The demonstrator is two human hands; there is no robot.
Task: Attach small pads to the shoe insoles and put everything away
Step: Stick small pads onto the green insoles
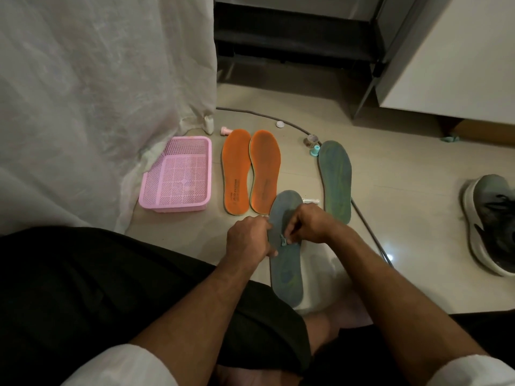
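A grey-blue insole [287, 271] lies across my lap and the floor. My left hand [249, 238] grips its left edge. My right hand [309, 224] pinches a small pale teal pad [283, 242] against the insole's middle. A second grey-green insole [335, 179] lies flat on the floor to the right. Two orange insoles [237, 171] [264, 171] lie side by side further left. A small white tube [310, 201] shows just beyond my right hand.
A pink perforated basket [156, 201] stands left of the orange insoles, against a white curtain [97, 107]. A grey cable [370, 232] curves across the floor. A tape roll [312, 140], a teal cap [315, 150] and a dark sneaker [493, 218] lie to the right.
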